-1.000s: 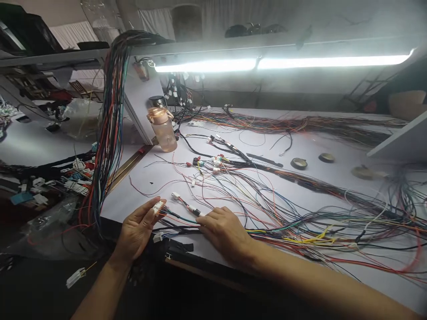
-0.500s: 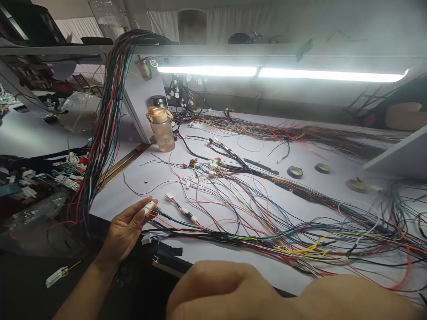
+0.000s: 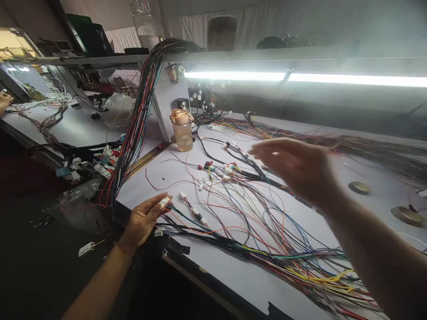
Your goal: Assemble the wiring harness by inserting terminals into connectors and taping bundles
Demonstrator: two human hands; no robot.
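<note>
My left hand [image 3: 143, 222] pinches a white connector [image 3: 164, 202] between thumb and fingers at the front edge of the table. Coloured wires run from the connector to the right into a wiring harness [image 3: 230, 243]. Above the back part of the harness hangs my right hand [image 3: 293, 166], smeared by motion; its fingers point left and I cannot tell whether they hold anything. On the table just right of my left hand lies a small white plug [image 3: 182, 195] on a short lead. Another white connector [image 3: 159, 232] rests below it at the edge.
A water bottle [image 3: 183, 132] stands at the back left beside the shelf post. A thick wire bundle [image 3: 142, 106] hangs from the shelf on the left. Tape rolls [image 3: 360, 187] lie at the right. Lamp tubes [image 3: 233, 76] glow under the shelf. Another person's hand [image 3: 4, 101] shows at far left.
My right hand has swung from the near bottom edge up and forward over the wires. The view has turned left. My left hand still pinches the white connector.
</note>
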